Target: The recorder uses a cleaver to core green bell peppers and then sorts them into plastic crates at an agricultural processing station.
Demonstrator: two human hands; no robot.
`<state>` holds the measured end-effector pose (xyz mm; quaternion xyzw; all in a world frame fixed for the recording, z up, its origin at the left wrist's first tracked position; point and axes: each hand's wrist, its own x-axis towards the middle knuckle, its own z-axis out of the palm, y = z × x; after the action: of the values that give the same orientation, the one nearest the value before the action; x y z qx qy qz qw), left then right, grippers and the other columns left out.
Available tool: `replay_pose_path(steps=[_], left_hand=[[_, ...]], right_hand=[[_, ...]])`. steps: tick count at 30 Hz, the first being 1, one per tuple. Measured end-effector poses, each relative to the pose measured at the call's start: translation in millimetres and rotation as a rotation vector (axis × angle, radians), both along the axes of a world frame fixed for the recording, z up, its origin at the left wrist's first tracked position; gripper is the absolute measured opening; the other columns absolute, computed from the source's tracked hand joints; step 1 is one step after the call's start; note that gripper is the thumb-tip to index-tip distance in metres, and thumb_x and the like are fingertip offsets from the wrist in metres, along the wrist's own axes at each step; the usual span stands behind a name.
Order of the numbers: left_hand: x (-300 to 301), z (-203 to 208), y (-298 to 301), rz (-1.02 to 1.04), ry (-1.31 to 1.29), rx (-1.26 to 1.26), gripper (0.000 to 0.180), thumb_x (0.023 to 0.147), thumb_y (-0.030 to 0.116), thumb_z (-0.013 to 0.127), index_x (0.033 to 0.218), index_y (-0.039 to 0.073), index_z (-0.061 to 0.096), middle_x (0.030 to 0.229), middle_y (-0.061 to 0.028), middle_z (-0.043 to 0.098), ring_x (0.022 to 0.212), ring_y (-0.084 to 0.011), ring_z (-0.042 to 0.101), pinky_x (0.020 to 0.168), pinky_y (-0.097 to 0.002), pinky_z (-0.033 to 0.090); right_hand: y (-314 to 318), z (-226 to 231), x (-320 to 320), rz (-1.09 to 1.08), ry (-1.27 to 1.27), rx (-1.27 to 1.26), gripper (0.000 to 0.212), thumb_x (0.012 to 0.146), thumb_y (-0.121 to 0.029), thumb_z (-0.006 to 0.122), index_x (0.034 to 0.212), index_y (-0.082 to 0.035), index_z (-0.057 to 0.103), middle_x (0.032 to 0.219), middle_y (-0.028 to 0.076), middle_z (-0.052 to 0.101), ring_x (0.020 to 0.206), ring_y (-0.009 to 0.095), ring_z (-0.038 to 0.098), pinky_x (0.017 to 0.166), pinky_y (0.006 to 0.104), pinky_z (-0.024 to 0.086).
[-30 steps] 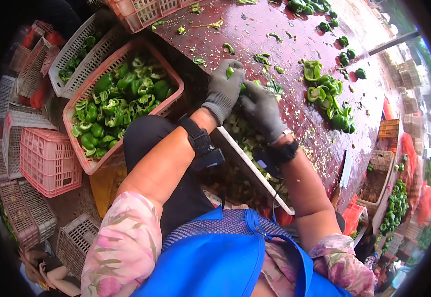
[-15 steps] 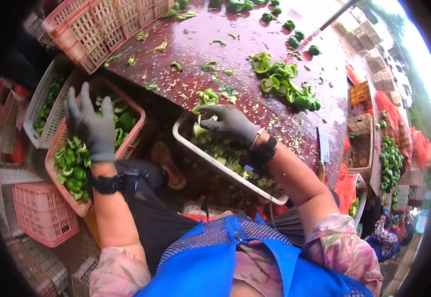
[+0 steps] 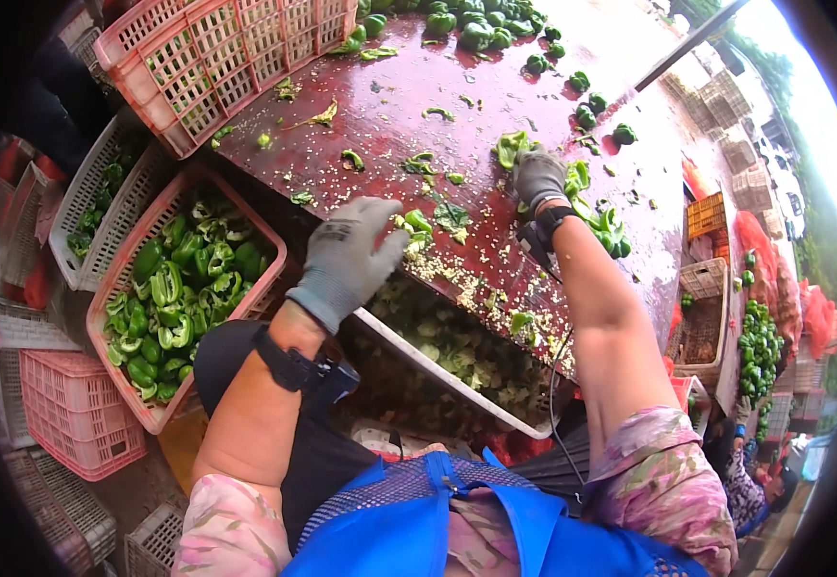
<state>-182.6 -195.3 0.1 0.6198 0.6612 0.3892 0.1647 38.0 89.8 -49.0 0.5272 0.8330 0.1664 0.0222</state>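
Observation:
My left hand (image 3: pixel 346 260), in a grey glove, hovers over the near edge of the red table with fingers stretched out and thumb apart. Close to its fingertips lies a scrap of green pepper (image 3: pixel 416 229). Farther right, my right hand (image 3: pixel 539 180), also gloved, is down among cut green pepper pieces (image 3: pixel 603 227). Its fingers curl at a pale green pepper piece (image 3: pixel 511 147), and their tips are partly hidden. Below the table edge, a white-rimmed bin (image 3: pixel 447 377) holds pale cores and leafy scraps. To my left, a pink crate (image 3: pixel 269 223) is filled with cut green peppers.
Pale seeds are scattered over the red table (image 3: pixel 361 106). Whole green peppers (image 3: pixel 476 37) lie at its far side. An upright pink crate (image 3: pixel 187 82) stands at the far left corner. More crates (image 3: pixel 82 413) are stacked left. Another person (image 3: pixel 740 481) works at the far right.
My left hand has moved right from over the pink crate to the table edge. My right hand has left the scrap bin and reached forward to the cut peppers. The knife is now out of sight.

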Motion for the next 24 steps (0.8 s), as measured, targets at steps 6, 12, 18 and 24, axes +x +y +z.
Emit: replay_pose_path(steps=[6,12,18,24], left_hand=[[34.3,-21.4,3.2,-0.236,0.203,-0.197,0.038,0.091,0.036,0.060,0.120,0.010,0.062,0.115,-0.0141,0.065,0.108,-0.0344,0.062,0.089,-0.0470,0.050],[33.6,-16.0,-2.4,-0.348,0.264,-0.339,0.041,0.091,0.039,0.060,0.122,0.011,0.060,0.113,-0.0153,0.065,0.110,-0.0345,0.062,0.091,-0.0472,0.049],[42.4,-19.9,4.1,-0.421,0.165,-0.322,0.046,0.092,0.035,0.063,0.129,0.009,0.058,0.122,-0.0190,0.063,0.114,-0.0363,0.060,0.096,-0.0440,0.048],[48.3,-42.8,24.2,-0.265,-0.610,-0.233,0.060,0.095,0.046,0.062,0.140,0.007,0.051,0.124,-0.0118,0.065,0.107,-0.0255,0.064,0.085,-0.0394,0.054]], right_hand=[[-98.0,25.6,-89.3,0.457,1.094,-0.729,0.025,0.095,-0.019,0.067,0.113,-0.001,0.068,0.099,0.013,0.071,0.088,0.018,0.067,0.079,0.0317,0.054],[-139.4,58.1,-65.3,0.612,0.748,-0.316,0.066,0.086,-0.024,0.073,0.145,-0.016,0.047,0.143,0.020,0.050,0.124,0.037,0.056,0.104,0.0472,0.046],[-62.5,-13.5,79.8,0.126,-0.087,-0.118,0.046,0.080,-0.008,0.066,0.124,-0.016,0.060,0.116,0.011,0.061,0.110,0.034,0.058,0.093,0.0450,0.049],[-108.2,3.4,58.0,0.400,0.729,-0.203,0.032,0.081,-0.008,0.072,0.112,-0.007,0.063,0.109,0.015,0.062,0.101,0.031,0.062,0.090,0.0404,0.053]])
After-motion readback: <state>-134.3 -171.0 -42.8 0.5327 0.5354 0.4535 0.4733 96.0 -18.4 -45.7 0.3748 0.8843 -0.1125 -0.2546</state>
